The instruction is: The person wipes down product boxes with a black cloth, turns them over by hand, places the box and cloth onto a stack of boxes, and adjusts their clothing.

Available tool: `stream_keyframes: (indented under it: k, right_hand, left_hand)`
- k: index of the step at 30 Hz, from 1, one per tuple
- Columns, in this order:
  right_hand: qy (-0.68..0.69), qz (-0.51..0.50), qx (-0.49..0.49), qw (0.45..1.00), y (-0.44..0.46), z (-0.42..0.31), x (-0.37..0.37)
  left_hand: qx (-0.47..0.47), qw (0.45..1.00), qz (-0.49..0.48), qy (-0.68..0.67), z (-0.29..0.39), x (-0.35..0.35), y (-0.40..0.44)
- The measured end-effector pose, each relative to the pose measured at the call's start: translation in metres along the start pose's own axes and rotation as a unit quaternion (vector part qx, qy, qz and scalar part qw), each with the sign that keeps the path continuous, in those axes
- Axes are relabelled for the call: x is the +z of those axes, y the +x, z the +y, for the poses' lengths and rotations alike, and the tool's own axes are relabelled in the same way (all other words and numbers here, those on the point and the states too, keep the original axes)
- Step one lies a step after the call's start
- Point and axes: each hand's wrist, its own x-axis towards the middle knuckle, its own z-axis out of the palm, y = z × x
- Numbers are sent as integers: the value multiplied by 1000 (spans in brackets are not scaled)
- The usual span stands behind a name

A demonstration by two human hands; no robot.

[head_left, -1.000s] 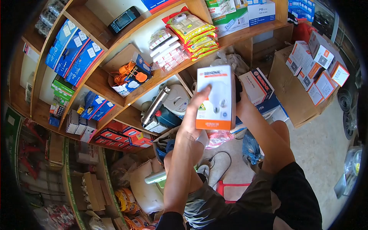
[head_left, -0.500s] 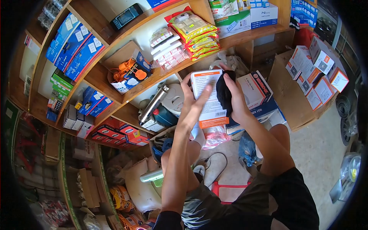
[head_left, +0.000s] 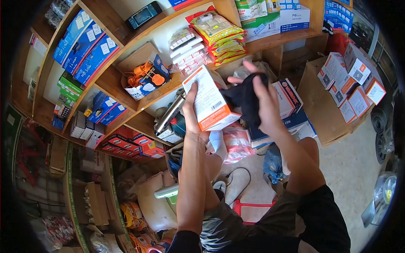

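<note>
My left hand is closed around a white and orange cardboard box, thumb on the printed face with the barcode. The box is tilted, its top leaning left. My right hand holds a crumpled black cloth against the palm, some fingers stretched out. The cloth hangs beside the box's right side; whether it touches the box I cannot tell.
Similar white and orange boxes stand on a large brown carton at the right. A wooden shelf with packaged goods curves ahead. Below are a blue plastic bag and a red-framed stool.
The box has turned and tilted left, showing more of its side. My right hand has moved slightly right, away from the box with the black cloth, and its fingers have spread.
</note>
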Motion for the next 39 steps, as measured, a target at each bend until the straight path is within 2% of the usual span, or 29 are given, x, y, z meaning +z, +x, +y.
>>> stream_keyframes:
  k: [1, 3, 4, 5, 7, 8, 9, 10, 12, 15, 16, 19, 21, 23, 25, 27, 29, 31, 33, 35, 36, 39]
  right_hand:
    - [111, -10, 32, 993, 3, -8, 0]
    - [224, -4, 95, 970, 10, -4, -8]
    - [262, -72, 71, 960, 16, 3, -14]
    - [188, -5, 69, 980, 12, 5, -21]
    - [3, 74, -49, 996, 12, 12, -12]
    - [-130, 107, -135, 976, 15, 12, -11]
    - [-310, 118, -228, 915, 18, 10, -15]
    - [-476, 122, -309, 814, 19, 7, -20]
    - [-626, 159, -356, 675, 15, 5, -21]
    - [-412, 197, -256, 852, 10, 11, -10]
    - [-376, 182, -253, 873, 9, 15, -8]
    - [-451, 80, -282, 843, -1, 15, -4]
    - [-492, 39, -293, 819, -7, 11, 1]
    - [-443, -15, -292, 847, 1, 6, -9]
    - [-434, -47, -252, 864, 4, -5, -17]
    - [-449, -21, -346, 824, 2, 0, -9]
    - [-448, -3, -393, 803, -3, 4, -5]
    - [-471, -28, -412, 780, -7, -1, -8]
    - [-455, -8, -422, 784, 3, 4, -20]
    - [-434, 66, -353, 826, 11, 10, -35]
    - [-437, 65, -352, 825, 13, 13, -42]
    - [-432, -3, -422, 797, 1, 12, -20]
  left_hand:
    - [-10, 1000, 6, -11, 1, -1, 2]
    - [-32, 999, 18, -33, 5, 0, 3]
    - [-49, 997, 32, -40, 1, 7, 2]
    - [-62, 997, 6, -35, -1, 13, -1]
    - [-87, 995, -48, -23, -3, 23, -7]
    - [-90, 996, 12, -1, -9, 23, -4]
    - [-108, 994, -4, 10, -11, 24, -6]
    - [-111, 993, 0, 27, -16, 28, -9]
    - [-113, 992, -7, 58, -22, 28, -10]
    - [-121, 991, -32, 52, -25, 20, -6]
    - [-118, 990, -43, 61, -23, 17, -4]
    - [-77, 997, -18, -14, -22, 8, 4]
    - [-73, 996, -46, -39, -16, 2, 1]
    - [-74, 997, -25, -25, -11, 5, -5]
    - [-69, 997, -14, -21, -12, 5, -5]
    - [-72, 997, -22, -26, -13, 3, -5]
    - [-83, 995, -49, -36, -14, -1, -3]
    - [-89, 995, -55, -1, -11, 8, -12]
    - [-141, 989, -35, 32, -9, 19, -21]
    - [-130, 988, 2, 83, -9, 37, -33]
    - [-125, 990, 14, 70, -12, 40, -32]
    - [-155, 986, -66, -2, -16, 16, -10]
